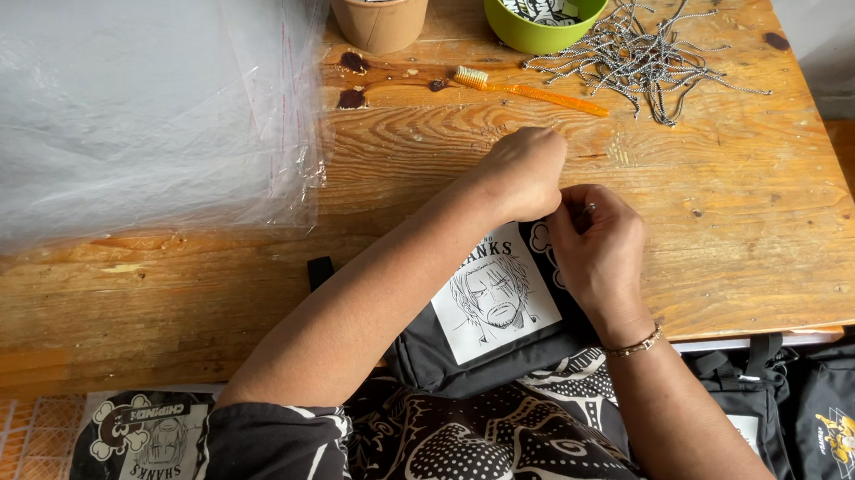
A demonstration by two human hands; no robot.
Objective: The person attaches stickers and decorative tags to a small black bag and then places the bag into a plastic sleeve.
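In the head view, a brown paper cup [381, 18] holds small white pieces, and a round lime-green plastic bowl [536, 6] holds black-and-white tags. Beside them lie an orange toothbrush [529, 89] and a tangle of black-and-white cords [638, 55] on the grained wooden table [747, 218]. Both hands meet over a black fabric bag [483, 316] with a white printed patch at the table's near edge: the left hand [521, 171] is curled closed, pinching at its top; the right hand [598, 243] is clenched on it. Clear plastic sleeves [118, 111] lie at left.

Worn wooden table [749, 248], perhaps daylit
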